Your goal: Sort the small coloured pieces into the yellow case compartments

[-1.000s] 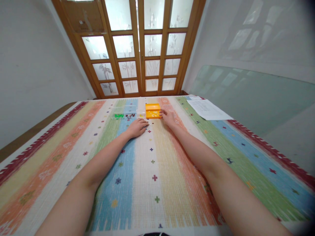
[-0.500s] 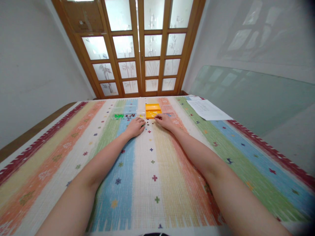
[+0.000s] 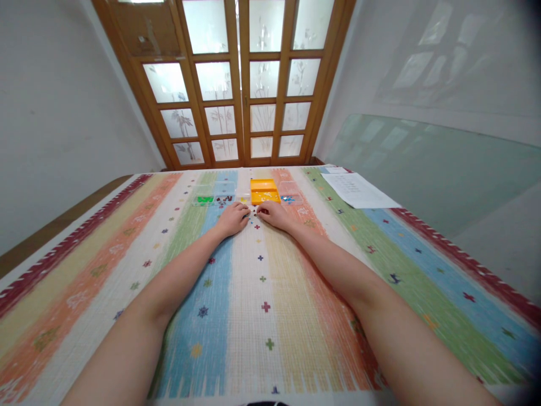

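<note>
My left hand point(image 3: 234, 219) rests on the cloth with its fingers curled together; whatever is in it, if anything, cannot be made out. Close to its right, my right hand point(image 3: 274, 215) is closed in a pinch, its fingertips low over the cloth and their contents hidden. Tiny loose pieces point(image 3: 254, 211), some dark, lie between the fingertips. Just beyond the hands stands an open orange box point(image 3: 264, 185) with small pale pieces inside. Clear open boxes flank it, holding green pieces point(image 3: 205, 199), dark red pieces point(image 3: 224, 199), yellow pieces point(image 3: 244, 200) and blue pieces point(image 3: 288, 199).
A striped tablecloth point(image 3: 249, 293) covers the table. White paper sheets point(image 3: 357, 190) with printed text lie at the far right. Wooden glass-paned doors point(image 3: 236, 84) stand beyond the table, and a pale glass panel point(image 3: 406, 163) leans along the right wall.
My right hand has drawn left and slightly nearer me, from the orange box's front edge toward the loose pieces, uncovering more blue pieces. My left hand has hardly moved.
</note>
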A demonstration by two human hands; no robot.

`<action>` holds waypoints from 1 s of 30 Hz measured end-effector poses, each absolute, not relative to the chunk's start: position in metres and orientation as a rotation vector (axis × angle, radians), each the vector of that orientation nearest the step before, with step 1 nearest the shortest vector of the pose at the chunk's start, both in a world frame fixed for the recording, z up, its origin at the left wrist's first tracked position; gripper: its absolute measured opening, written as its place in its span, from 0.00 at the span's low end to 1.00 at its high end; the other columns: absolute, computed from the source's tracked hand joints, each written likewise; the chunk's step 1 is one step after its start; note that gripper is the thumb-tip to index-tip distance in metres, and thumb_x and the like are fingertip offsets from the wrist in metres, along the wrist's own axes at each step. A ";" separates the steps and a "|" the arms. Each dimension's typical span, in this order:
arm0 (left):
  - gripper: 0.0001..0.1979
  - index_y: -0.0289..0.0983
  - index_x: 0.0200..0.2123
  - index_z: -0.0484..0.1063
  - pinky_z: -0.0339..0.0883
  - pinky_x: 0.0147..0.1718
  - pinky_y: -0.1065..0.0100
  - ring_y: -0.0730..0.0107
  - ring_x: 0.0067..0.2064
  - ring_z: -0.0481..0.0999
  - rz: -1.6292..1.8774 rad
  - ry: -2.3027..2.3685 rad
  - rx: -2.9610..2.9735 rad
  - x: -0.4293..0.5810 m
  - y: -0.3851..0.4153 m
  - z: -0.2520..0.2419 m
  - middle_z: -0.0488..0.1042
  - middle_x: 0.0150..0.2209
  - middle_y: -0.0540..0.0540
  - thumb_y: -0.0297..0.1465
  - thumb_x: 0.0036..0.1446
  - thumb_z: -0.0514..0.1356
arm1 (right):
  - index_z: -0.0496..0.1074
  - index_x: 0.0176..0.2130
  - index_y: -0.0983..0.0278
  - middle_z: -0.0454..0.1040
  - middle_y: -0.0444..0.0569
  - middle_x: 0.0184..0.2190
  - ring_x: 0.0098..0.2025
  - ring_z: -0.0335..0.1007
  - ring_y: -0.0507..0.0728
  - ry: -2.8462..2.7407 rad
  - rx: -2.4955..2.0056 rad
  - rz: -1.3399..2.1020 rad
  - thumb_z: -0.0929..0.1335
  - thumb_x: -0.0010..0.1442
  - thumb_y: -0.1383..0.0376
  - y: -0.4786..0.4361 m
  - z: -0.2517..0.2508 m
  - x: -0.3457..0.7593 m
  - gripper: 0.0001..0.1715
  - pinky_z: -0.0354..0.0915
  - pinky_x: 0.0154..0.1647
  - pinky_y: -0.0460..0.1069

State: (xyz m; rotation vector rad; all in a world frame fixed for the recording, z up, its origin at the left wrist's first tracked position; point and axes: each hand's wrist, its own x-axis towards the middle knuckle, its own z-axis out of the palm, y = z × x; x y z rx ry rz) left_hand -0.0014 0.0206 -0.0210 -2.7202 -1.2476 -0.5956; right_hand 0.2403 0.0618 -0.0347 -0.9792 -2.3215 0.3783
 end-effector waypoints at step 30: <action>0.18 0.41 0.54 0.82 0.64 0.65 0.50 0.56 0.60 0.73 -0.640 -0.863 -2.996 0.009 0.012 -0.014 0.81 0.55 0.42 0.32 0.72 0.54 | 0.81 0.44 0.64 0.83 0.54 0.44 0.45 0.78 0.60 -1.718 -1.203 0.456 0.66 0.62 0.67 0.084 -0.041 0.257 0.14 0.72 0.54 0.55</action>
